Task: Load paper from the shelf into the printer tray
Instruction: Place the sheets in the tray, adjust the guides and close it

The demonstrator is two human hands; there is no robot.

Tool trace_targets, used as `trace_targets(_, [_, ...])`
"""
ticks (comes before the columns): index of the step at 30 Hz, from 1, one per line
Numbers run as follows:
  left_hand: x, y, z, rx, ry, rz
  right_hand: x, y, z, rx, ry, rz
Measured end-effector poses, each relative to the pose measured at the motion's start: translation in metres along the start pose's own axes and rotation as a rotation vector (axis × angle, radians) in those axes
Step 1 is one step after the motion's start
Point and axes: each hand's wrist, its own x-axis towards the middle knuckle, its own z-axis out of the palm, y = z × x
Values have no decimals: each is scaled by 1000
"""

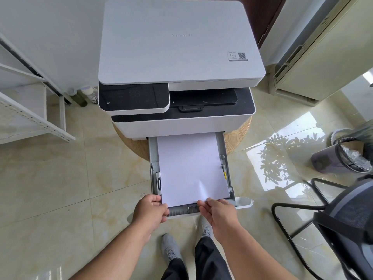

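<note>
A thin white stack of plain printer paper (191, 168) lies in the grey plastic pull-out tray (232, 194) of the white and black multifunction printer (181, 47), which stands on a round wooden stool (240, 136). The tray is drawn out toward the person, and the sheets sit between its side guides, their far end running under the printer body. The near edge is lifted off the tray floor, and a shallow crease or buckle shows close to the right near corner.

The left hand (150, 212) grips the near left corner, thumb on top and fingers curled underneath, where it also meets the tray front. The right hand (219, 214) pinches the near edge just right of centre, fingertips pressed together on the sheets.

By the look of it the stack is light and very floppy: it sags and buckles if pushed from one point. It is probably slick sheet against sheet, so the pile can fan or skew. The best hold seems to be both near corners, with even pressure, lowering it flat rather than shoving it. The edges crease easily, and a bent corner could jam in the feed
</note>
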Motion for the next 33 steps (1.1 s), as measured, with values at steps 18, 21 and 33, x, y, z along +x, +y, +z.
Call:
trace_targets(18, [-9, 4, 7, 4, 78, 18, 4, -20, -22, -48, 112, -134])
trace_targets(21, [-9, 4, 5, 22, 92, 6, 3, -24, -26, -120, 95, -142])
trace_targets(33, [-6, -22, 19, 1179, -25, 1057, 17, -1, -41, -1926, -288, -1239])
